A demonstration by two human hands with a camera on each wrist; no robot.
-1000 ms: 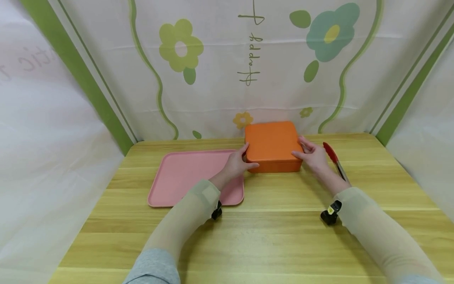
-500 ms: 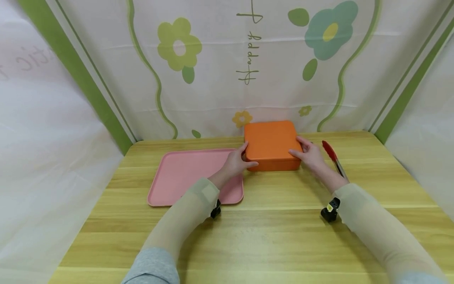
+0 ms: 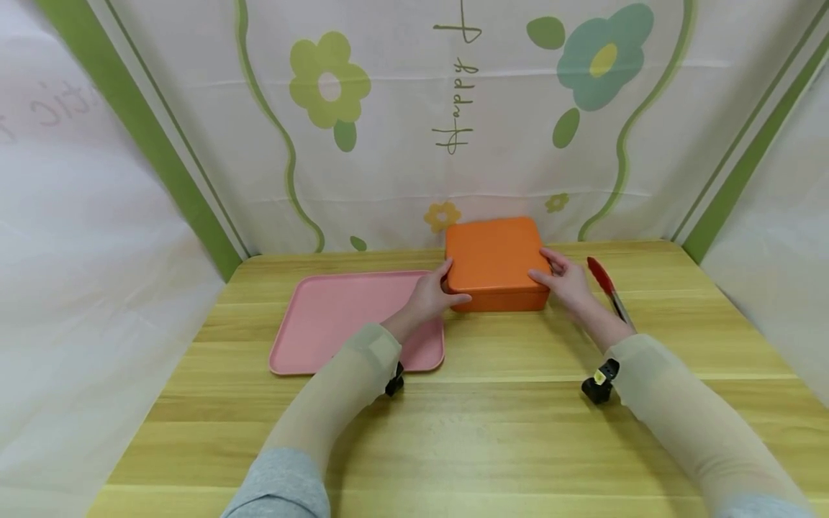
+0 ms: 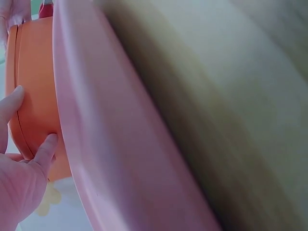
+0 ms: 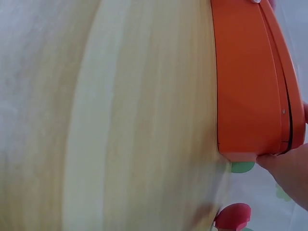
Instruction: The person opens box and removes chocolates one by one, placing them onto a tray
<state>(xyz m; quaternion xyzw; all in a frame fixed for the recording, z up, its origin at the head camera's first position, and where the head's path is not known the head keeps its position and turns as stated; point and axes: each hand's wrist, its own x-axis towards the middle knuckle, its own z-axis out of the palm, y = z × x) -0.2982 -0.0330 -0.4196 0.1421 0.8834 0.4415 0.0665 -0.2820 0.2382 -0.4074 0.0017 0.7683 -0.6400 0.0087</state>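
Note:
An orange lidded box [image 3: 495,255] stands at the back of the table, against the curtain. My left hand [image 3: 427,296] grips its left front corner, thumb along the front and fingers at the side; in the left wrist view two fingertips press the orange wall [image 4: 36,77] on either side of the seam. At the right side, my right hand [image 3: 570,282] pinches the box by the lid's edge. The right wrist view shows a dark gap under the lid [image 5: 294,110] near that corner. What the box contains is hidden.
A pink rectangular tray [image 3: 343,316] lies left of the box, partly under my left forearm. Tongs with red tips [image 3: 602,277] lie beyond my right wrist. A flowered curtain [image 3: 388,165] rises behind the wooden table [image 3: 492,446].
Both hands keep their places on the box. The lid's back edge sits slightly higher than half a second ago. The tray and tongs have not moved.

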